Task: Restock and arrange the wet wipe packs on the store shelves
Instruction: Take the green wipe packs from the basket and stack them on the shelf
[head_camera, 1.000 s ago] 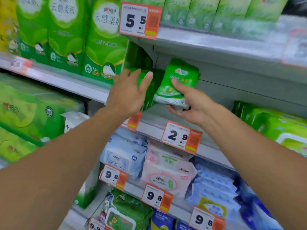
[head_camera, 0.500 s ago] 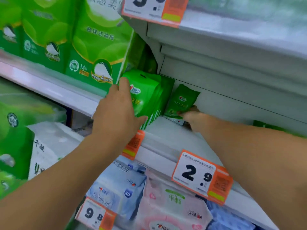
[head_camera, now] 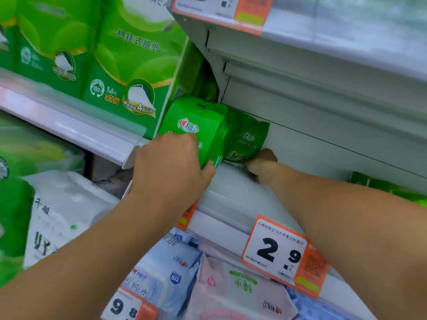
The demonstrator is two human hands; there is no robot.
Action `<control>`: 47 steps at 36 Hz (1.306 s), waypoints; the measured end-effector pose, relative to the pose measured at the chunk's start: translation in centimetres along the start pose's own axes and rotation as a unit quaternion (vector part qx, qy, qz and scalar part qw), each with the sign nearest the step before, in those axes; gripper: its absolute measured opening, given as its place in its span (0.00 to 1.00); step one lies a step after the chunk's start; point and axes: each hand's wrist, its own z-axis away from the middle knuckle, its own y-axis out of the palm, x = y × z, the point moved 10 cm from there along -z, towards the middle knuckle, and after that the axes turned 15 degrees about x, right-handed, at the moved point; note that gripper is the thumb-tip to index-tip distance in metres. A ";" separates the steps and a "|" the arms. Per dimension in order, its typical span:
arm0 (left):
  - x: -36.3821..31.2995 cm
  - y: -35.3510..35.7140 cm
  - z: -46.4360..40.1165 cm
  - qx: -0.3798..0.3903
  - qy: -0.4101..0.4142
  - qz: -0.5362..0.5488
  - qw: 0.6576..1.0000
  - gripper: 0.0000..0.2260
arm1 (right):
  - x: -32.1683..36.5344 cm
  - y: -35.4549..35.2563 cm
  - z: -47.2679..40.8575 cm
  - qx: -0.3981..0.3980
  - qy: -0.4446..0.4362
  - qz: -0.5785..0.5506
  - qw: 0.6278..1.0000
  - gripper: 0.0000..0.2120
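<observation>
Head view: two bare forearms reach to the white shelf (head_camera: 233, 192) bearing the 2.9 price tag (head_camera: 280, 255).
Left hand (head_camera: 171, 167): fingers and thumb curled round the row of upright green wet wipe packs (head_camera: 198, 125) at the shelf's left end.
Right hand (head_camera: 261, 161): pinches the bottom edge of a darker green wet wipe pack (head_camera: 248, 139), upright, just right of that row, against the shelf's back wall.
Left of the shelf: tall green tissue packs (head_camera: 129, 58).

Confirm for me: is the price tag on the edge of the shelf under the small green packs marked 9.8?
No, the price tag on the shelf edge below the small green packs reads 2.9.
</observation>
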 end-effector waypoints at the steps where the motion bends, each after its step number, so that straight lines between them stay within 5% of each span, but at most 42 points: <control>1: 0.0 -0.1 0.0 -0.003 0.011 0.001 1.000 0.17 | 0.1 0.1 0.1 0.013 -0.008 -0.005 1.000 0.25; 4: -0.1 -0.6 0.5 -0.027 0.047 0.020 0.998 0.16 | 0.2 0.0 0.8 0.055 -0.009 -0.033 0.998 0.28; 8: -0.8 -0.4 1.7 -0.060 0.109 0.018 0.992 0.14 | 1.0 -0.6 4.0 0.116 -0.018 -0.024 0.993 0.16; 12: -1.2 -0.5 3.0 -0.070 0.131 -0.010 0.989 0.13 | 2.8 -2.1 10.0 0.118 -0.067 0.095 0.986 0.18; 18: -1.2 1.4 7.4 0.090 0.132 -0.012 0.987 0.25 | 3.2 -5.3 30.6 -0.044 -0.394 0.123 0.910 0.09; 21: -2.8 4.0 13.2 0.194 0.164 -0.047 0.966 0.31 | -2.8 -3.1 41.6 -0.003 -0.455 0.091 0.886 0.05; 24: -5.1 8.5 21.8 0.332 0.207 -0.063 0.918 0.33 | -13.8 4.5 45.5 0.166 -0.359 0.108 0.912 0.02; 26: -5.7 12.4 29.1 0.435 0.223 -0.071 0.870 0.34 | -22.5 9.9 46.8 0.267 -0.239 0.136 0.923 0.11; 30: -1.7 19.2 45.2 0.630 0.129 -0.145 0.752 0.37 | -33.3 15.1 51.3 0.341 -0.079 0.132 0.927 0.22; 33: 1.8 20.5 51.1 0.658 0.049 -0.194 0.726 0.50 | -34.3 15.4 53.9 0.319 -0.110 0.215 0.917 0.26; 36: 1.8 20.1 52.9 0.646 0.056 -0.238 0.723 0.58 | -34.9 13.3 54.1 0.284 -0.106 0.243 0.922 0.38; 42: 1.4 19.7 51.8 0.696 0.083 -0.221 0.678 0.64 | -40.3 13.2 53.2 0.395 0.054 0.075 0.914 0.54; 47: 1.5 19.3 51.8 0.701 0.104 -0.230 0.667 0.61 | -42.6 14.6 53.2 0.313 0.092 -0.010 0.945 0.54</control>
